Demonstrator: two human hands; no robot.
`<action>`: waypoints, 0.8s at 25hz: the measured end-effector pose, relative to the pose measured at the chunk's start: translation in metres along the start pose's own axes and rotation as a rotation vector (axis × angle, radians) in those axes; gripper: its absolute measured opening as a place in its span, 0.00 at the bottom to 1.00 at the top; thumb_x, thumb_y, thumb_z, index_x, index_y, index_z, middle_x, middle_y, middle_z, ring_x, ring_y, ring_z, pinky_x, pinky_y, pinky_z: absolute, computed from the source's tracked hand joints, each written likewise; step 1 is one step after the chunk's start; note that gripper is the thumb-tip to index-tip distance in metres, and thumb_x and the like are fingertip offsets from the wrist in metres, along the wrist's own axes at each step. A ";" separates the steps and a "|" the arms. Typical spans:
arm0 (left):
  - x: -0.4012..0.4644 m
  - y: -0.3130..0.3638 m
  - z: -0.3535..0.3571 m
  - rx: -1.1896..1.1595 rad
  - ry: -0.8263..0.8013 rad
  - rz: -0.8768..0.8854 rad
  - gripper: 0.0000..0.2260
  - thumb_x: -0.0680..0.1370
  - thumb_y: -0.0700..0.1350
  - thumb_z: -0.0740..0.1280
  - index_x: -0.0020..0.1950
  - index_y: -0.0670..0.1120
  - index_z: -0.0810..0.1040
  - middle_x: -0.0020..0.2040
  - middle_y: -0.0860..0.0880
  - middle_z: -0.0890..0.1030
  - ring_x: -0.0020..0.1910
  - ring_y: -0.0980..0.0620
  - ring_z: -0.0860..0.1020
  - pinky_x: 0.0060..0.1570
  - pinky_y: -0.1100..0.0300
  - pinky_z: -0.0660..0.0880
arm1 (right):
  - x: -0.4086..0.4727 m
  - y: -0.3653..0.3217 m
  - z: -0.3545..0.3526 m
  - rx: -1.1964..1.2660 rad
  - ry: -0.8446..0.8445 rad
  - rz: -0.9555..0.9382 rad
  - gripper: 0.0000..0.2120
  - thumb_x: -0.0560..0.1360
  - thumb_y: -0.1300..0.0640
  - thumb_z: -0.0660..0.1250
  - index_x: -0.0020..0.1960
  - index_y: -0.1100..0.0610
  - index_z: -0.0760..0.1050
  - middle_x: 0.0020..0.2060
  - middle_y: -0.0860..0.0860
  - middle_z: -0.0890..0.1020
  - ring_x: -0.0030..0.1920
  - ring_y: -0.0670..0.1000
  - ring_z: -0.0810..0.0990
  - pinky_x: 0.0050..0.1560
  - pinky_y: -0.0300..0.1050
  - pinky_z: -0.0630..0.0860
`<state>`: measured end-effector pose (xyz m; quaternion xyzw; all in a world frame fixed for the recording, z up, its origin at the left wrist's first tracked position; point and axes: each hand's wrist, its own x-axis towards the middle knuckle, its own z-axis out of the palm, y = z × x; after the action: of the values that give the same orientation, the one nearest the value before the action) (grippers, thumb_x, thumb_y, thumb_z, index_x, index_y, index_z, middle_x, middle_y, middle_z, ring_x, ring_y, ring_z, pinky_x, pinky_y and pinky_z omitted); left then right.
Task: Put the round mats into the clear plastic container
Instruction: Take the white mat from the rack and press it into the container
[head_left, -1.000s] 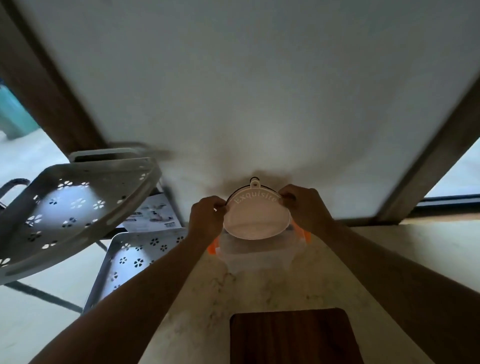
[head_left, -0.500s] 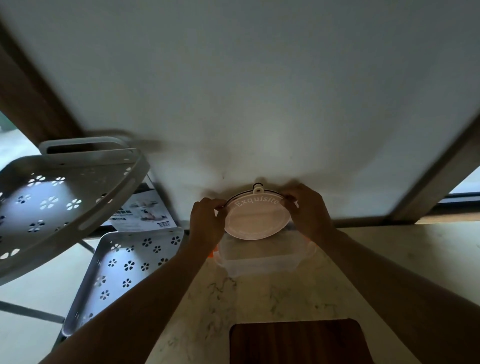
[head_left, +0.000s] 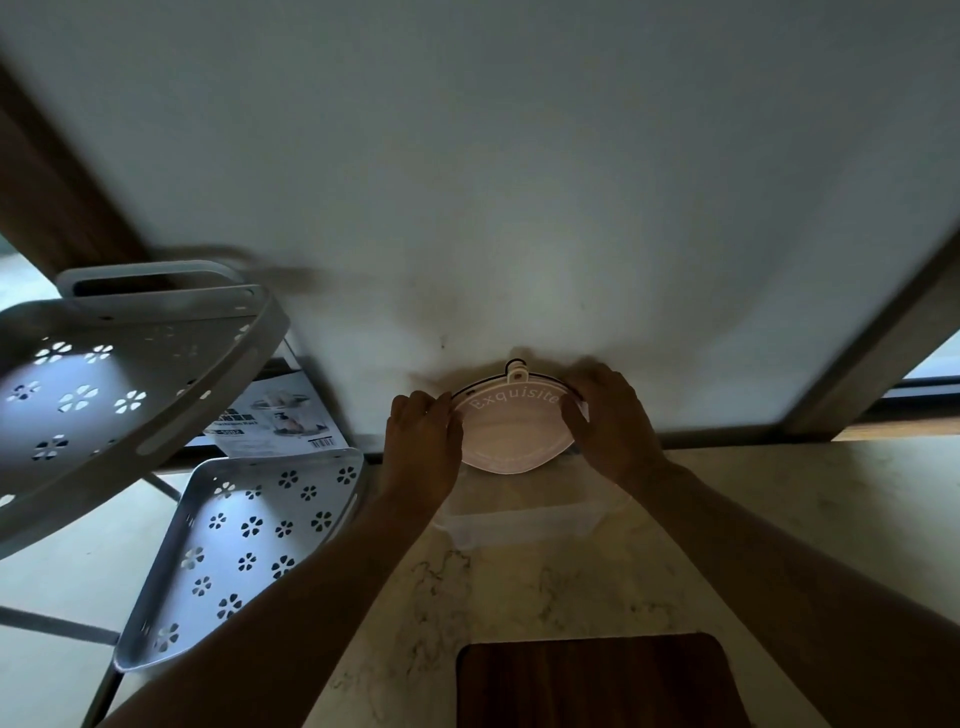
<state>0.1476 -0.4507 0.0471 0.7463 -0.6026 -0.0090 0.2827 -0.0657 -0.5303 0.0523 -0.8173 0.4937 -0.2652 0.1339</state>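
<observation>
Both hands gripped a stack of round mats (head_left: 511, 434) at the far edge of the marbled worktop (head_left: 727, 519), close against the white wall (head_left: 467, 182). The left hand (head_left: 423, 441) pinched the stack's left rim and the right hand (head_left: 608, 421) closed over its right rim, bending the mats so the near edge drooped. The top mat was pale and carried the raised word "Exquisite" and a small hanging tab at its far side. The mats were held over the clear plastic container (head_left: 519, 525), which sat on the worktop just below them. A dark wooden board (head_left: 597, 680) lay at the near edge. Perforated grey trays (head_left: 244, 545) stood off the left edge.
</observation>
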 end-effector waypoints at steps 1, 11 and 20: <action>-0.001 -0.001 0.000 0.009 0.005 0.018 0.11 0.80 0.42 0.64 0.59 0.40 0.80 0.48 0.38 0.79 0.50 0.39 0.73 0.48 0.46 0.74 | -0.001 0.000 0.001 -0.012 -0.006 0.000 0.12 0.77 0.60 0.66 0.59 0.60 0.77 0.56 0.59 0.78 0.56 0.60 0.75 0.58 0.54 0.73; -0.001 -0.004 0.006 -0.039 0.073 0.005 0.10 0.79 0.41 0.67 0.58 0.40 0.81 0.49 0.40 0.80 0.49 0.41 0.73 0.46 0.54 0.70 | -0.006 0.002 0.008 -0.111 0.042 -0.035 0.12 0.78 0.59 0.64 0.60 0.61 0.78 0.52 0.61 0.78 0.53 0.62 0.75 0.55 0.53 0.71; -0.005 -0.002 0.005 -0.056 0.089 -0.002 0.12 0.78 0.41 0.68 0.60 0.38 0.80 0.49 0.38 0.81 0.51 0.39 0.74 0.48 0.50 0.72 | -0.008 0.000 0.009 -0.089 0.069 -0.023 0.15 0.78 0.60 0.65 0.64 0.62 0.76 0.52 0.62 0.76 0.53 0.62 0.74 0.55 0.53 0.72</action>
<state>0.1460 -0.4484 0.0406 0.7383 -0.5883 0.0072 0.3298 -0.0638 -0.5242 0.0424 -0.8183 0.5001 -0.2725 0.0773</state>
